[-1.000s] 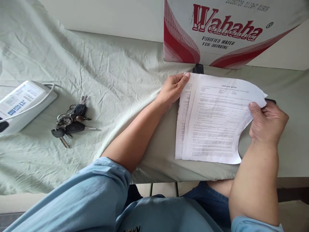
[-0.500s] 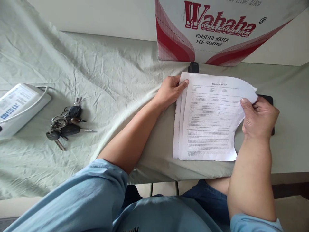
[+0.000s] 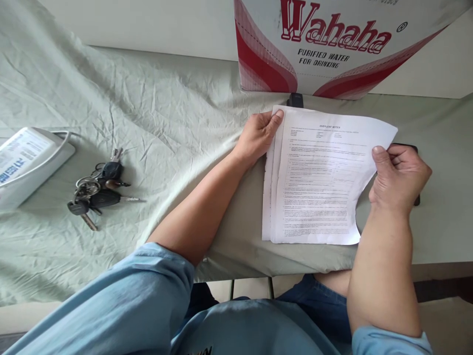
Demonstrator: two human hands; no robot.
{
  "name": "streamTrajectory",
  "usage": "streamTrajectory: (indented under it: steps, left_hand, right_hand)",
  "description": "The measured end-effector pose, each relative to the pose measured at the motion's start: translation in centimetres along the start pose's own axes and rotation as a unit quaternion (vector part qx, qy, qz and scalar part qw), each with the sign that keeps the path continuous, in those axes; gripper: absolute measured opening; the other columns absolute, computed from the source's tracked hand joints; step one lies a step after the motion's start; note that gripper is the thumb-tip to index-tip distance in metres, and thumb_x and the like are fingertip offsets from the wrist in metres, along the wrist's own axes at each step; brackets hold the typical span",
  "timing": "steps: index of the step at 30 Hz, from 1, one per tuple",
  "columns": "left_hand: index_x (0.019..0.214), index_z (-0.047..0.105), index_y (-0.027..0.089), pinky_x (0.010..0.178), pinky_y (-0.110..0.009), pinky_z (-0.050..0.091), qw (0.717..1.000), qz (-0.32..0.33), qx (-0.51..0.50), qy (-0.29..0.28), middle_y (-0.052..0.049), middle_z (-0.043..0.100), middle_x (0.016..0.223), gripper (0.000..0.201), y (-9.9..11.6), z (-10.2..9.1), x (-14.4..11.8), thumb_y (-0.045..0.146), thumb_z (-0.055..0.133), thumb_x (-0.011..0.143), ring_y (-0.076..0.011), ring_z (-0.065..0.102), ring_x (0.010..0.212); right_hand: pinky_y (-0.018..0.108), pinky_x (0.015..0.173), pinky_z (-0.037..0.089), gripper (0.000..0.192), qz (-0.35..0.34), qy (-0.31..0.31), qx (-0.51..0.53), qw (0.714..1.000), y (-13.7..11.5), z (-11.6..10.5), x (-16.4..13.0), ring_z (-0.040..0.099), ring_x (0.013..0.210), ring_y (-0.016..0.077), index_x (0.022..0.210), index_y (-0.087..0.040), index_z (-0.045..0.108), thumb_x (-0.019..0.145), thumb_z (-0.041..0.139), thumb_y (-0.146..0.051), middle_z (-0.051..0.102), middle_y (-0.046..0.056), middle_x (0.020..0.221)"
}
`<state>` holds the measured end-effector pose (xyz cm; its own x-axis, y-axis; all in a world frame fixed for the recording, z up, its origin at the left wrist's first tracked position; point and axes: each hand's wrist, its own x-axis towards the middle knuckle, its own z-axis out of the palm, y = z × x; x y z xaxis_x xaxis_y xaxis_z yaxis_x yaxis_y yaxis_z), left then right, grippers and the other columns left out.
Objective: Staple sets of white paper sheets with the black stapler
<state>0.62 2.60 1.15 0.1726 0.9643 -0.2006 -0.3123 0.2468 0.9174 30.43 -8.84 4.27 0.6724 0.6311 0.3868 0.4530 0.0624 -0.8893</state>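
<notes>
A small stack of printed paper sheets (image 3: pixel 318 182) lies over the cloth, its top page headed "OVERLEAF NOTES". My left hand (image 3: pixel 258 133) is closed on the upper left corner of the stack, thumb on top and fingers underneath. At the right edge, my right hand (image 3: pixel 401 177) pinches the paper below its upper right corner, with the thumb over the front and the fingers behind. That side of the paper curves up off the table. A dark flat object (image 3: pixel 417 199), mostly hidden, sits under and beside my right hand.
A Wahaha water carton (image 3: pixel 332 74) stands at the back, with a small black object (image 3: pixel 295 100) in front of it. A bunch of keys (image 3: pixel 98 190) and a white device with a cord (image 3: pixel 33 162) lie at left on the wrinkled green cloth (image 3: pixel 177 113).
My right hand has shifted slightly right, and the paper's upper right corner now stands out straighter. My left thumb has moved a little up and left at the corner.
</notes>
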Motion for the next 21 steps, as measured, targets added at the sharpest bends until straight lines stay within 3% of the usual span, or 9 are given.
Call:
streamTrajectory:
  steps: [7,12,21]
  left_hand:
    - [0.083,0.062,0.021,0.089,-0.035,0.062,0.998,0.012,0.066,-0.022,-0.001,0.055,0.08,0.052,0.0,0.0,0.0,0.057,0.086,0.111,-0.0226,0.074,0.097]
    - [0.082,0.06,0.021,0.085,-0.033,0.059,0.993,0.038,0.099,-0.048,-0.001,0.053,0.08,0.055,0.2,0.1,0.0,0.061,0.084,0.113,-0.0201,0.071,0.092]
    - [0.081,0.053,0.022,0.088,-0.033,0.059,0.987,0.049,0.139,-0.06,0.0,0.05,0.082,0.061,0.8,0.2,-0.5,0.067,0.075,0.116,-0.0185,0.067,0.094]
  right_hand:
    - [0.036,0.08,0.047,0.028,0.052,-0.038,-0.073,0.995,1.2,-0.2,-0.3,0.058,0.075,0.0149,0.086,-0.022,0.075,0.074,0.088,-0.044,0.069,-0.004,0.077]
    - [0.039,0.086,0.055,0.04,0.09,-0.086,-0.029,0.992,1.9,0.0,-0.5,0.067,0.084,0.0193,0.092,-0.024,0.073,0.071,0.094,-0.05,0.076,-0.001,0.088]
    - [0.038,0.082,0.055,0.034,0.079,-0.057,-0.037,0.995,1.9,0.2,-0.4,0.058,0.075,0.0166,0.086,-0.025,0.073,0.069,0.094,-0.044,0.073,-0.003,0.079]
